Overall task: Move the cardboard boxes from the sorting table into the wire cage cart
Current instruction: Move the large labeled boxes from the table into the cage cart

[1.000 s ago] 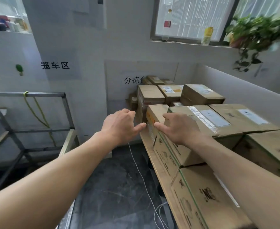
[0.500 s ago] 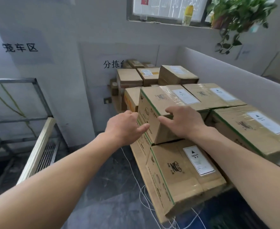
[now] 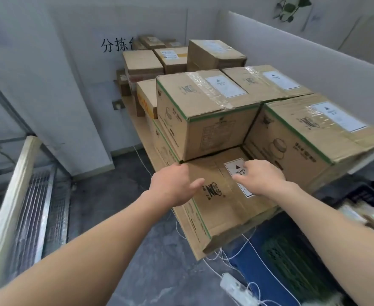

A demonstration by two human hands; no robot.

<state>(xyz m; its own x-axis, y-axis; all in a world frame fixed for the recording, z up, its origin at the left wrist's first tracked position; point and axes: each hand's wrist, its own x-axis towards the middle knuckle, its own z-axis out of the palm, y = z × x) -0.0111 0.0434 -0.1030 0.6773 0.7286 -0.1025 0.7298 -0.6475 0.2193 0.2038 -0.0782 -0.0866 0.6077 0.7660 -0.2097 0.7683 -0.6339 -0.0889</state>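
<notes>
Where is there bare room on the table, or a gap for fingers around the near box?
Bare table strip along the left edge, beside the stacked boxes. Near box: left and front sides open to the floor; back and right sides crowded, neighbours tight against it.

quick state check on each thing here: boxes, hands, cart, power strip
near box, closed, sitting on the table, not lifted
upper box, taped shut, stacked one layer up behind it
left hand, at the near box's top left edge, thumb spread, no grip
right hand, resting on the near box's HEAVY label, fingers hidden
wire cage cart, at left, only partly in view
power strip, lying on the floor among white cords
</notes>
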